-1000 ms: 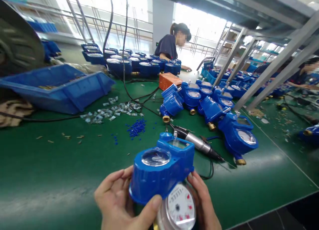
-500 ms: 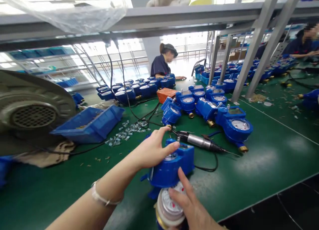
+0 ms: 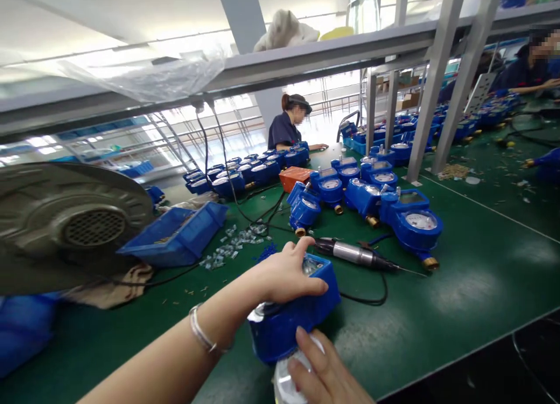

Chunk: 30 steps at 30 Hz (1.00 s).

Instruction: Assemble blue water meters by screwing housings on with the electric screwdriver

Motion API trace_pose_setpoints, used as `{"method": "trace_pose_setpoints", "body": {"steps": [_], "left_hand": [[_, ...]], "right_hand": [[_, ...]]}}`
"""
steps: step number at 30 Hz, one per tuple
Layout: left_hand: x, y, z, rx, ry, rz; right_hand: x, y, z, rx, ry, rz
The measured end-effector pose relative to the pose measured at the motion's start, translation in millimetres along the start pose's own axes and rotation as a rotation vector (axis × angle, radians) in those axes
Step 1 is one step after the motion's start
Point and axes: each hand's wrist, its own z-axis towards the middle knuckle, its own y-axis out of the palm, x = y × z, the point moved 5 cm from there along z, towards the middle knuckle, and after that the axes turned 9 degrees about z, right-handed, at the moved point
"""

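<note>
My left hand (image 3: 289, 274) lies on top of a blue water meter cover (image 3: 301, 316), fingers curled over its upper face and gripping it. At the bottom edge my right hand (image 3: 326, 372) is wrapped around the white dial unit (image 3: 282, 383) that sits under the cover's near end. A silver bracelet is on my left wrist. Both rest low over the green table (image 3: 459, 299). An electric screwdriver (image 3: 356, 255) with a black cable lies just beyond the cover to the right.
A row of blue water meters (image 3: 406, 217) stands behind the screwdriver. A blue parts bin (image 3: 175, 237), small metal clips (image 3: 231, 246) and an orange box (image 3: 297, 176) lie further back. A grey fan housing (image 3: 65, 223) is at left. A co-worker (image 3: 286, 126) sits far back; metal shelf posts rise at right.
The view tilted upward. My left hand moved from under the cover to its top, and the cover came down toward the table. My right hand slid lower onto the dial unit.
</note>
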Motion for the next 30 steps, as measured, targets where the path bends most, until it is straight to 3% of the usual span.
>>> {"method": "trace_pose_setpoints", "body": {"steps": [3,5,7,11,15,20,24,27,30], "left_hand": [[-24.2,9.1,-22.8,0.067,-0.072,-0.305],[-34.8,24.0,-36.5,0.092,-0.1,-0.764],[-38.6,43.7,-44.9,0.093,-0.105,-1.155],[-40.7,75.7,-46.5,0.102,-0.065,-1.498],[-46.4,86.5,-47.2,0.062,0.018,-1.573],[-50.2,92.0,-51.5,-0.065,0.145,-1.533],[-52.1,99.6,-51.6,-0.04,0.256,-1.538],[-53.4,106.9,-53.4,-0.084,0.324,-1.539],[-61.6,111.0,-55.7,-0.088,0.328,-1.475]], "right_hand": [[6.0,-26.1,3.0,0.024,-0.052,-0.017],[12.4,-45.7,6.4,0.004,-0.055,-0.014],[23.4,-62.8,10.2,-0.035,0.034,-0.007],[41.0,-85.3,13.8,-0.104,0.155,0.083],[54.0,-92.5,12.9,-0.233,0.302,0.258],[75.0,-96.0,37.7,-0.141,0.674,0.498],[83.1,-75.9,74.5,-0.37,0.837,0.639],[85.7,-60.4,86.7,-0.552,0.912,0.75],[88.0,-51.4,90.4,-0.606,0.899,0.779]]}}
